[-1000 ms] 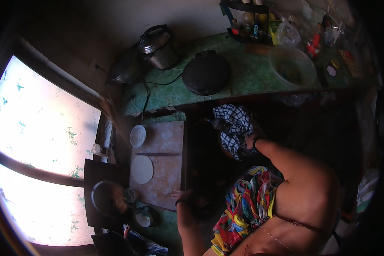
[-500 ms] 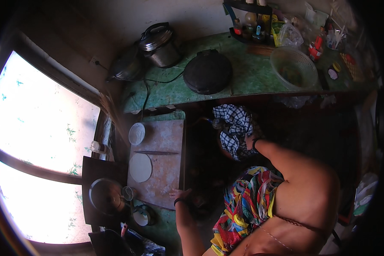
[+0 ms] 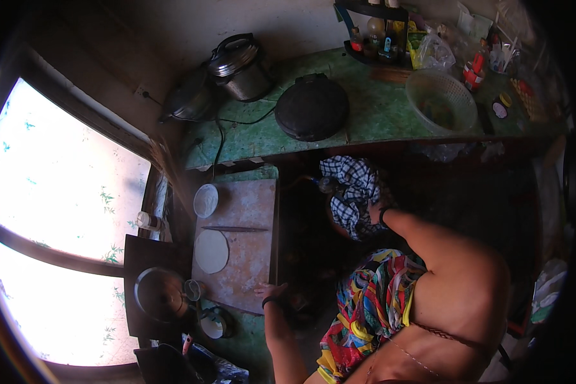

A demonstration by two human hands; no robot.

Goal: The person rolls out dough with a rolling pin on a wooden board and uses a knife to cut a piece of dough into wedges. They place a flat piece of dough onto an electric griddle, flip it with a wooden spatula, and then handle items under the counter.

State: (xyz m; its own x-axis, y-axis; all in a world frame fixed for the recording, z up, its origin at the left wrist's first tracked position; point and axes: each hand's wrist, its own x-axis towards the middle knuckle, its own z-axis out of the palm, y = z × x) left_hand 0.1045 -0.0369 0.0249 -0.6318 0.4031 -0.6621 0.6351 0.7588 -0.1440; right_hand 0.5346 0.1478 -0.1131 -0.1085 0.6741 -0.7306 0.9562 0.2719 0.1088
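My left hand (image 3: 270, 292) rests on the near right corner of a floured board (image 3: 243, 269), its fingers stretched out and nothing in them. On that board lie a flat round of rolled dough (image 3: 212, 251) and a thin dark rolling pin (image 3: 234, 228). A pale bowl of white powder (image 3: 205, 201) sits at its far left corner. My right hand (image 3: 374, 213) reaches out to a blue-and-white checked cloth (image 3: 352, 182) and is closed on its edge; the fingertips are partly hidden in the folds. The cloth is bunched over something too dark to make out.
A green counter (image 3: 371, 128) runs along the back, bearing a pressure cooker (image 3: 240, 70), a round black electric griddle (image 3: 312, 107), a white colander (image 3: 441, 99) and a bottle rack (image 3: 377, 38). Left of the board stand a metal pan (image 3: 160, 294), a glass (image 3: 194, 290) and a small bowl (image 3: 212, 325).
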